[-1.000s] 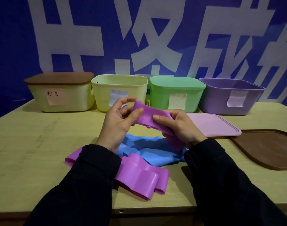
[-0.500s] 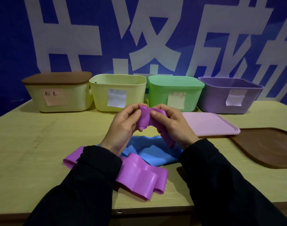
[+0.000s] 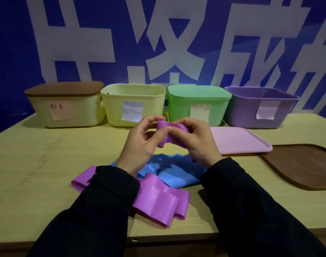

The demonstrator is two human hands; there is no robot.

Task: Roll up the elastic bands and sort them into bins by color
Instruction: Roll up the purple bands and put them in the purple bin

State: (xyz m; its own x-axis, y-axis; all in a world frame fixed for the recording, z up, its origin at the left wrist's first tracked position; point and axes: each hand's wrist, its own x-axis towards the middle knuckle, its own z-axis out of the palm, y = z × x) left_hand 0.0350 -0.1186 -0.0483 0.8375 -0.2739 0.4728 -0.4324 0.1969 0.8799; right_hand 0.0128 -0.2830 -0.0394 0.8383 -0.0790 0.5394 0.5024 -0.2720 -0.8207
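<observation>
— Purple rubbery strip first: the purple band (image 3: 154,199) lies in loose flat folds near the front edge of the desk (image 3: 28,173), partly under the left sleeve (image 3: 95,206). It looks thin, soft and floppy, light enough to lift with two fingers.

— And just behind it?

— A blue band (image 3: 169,171), crumpled on the desk below the hands, touching the purple one. Same limp stuff, I'd say; it would sag and unroll if let go.

— What are the hands doing?

— Both are raised above the blue band. The left hand (image 3: 140,145) and the right hand (image 3: 195,143) have their fingers curled, pinching one end of the purple band between thumbs and fingertips, where a small roll is started. The tail runs down under the right palm.

— Where should one hold it?

— At the rolled end, thumbs on top, keeping tension; the surface looks smooth, so it may slip or spring open.

— Room to move?

— To the right lie a pink lid (image 3: 238,140) and a brown lid (image 3: 306,166), the brown one reaching the desk's right edge. The left side of the desk is open wood.

— And the bins?

— Along the back edge: a yellow bin with brown lid (image 3: 65,104), an open yellow bin (image 3: 132,106), a green lidded bin (image 3: 197,104) and an open purple bin (image 3: 260,108) at the right. Judging by colour, the purple bin is the target, and the path over the pink lid looks free
</observation>
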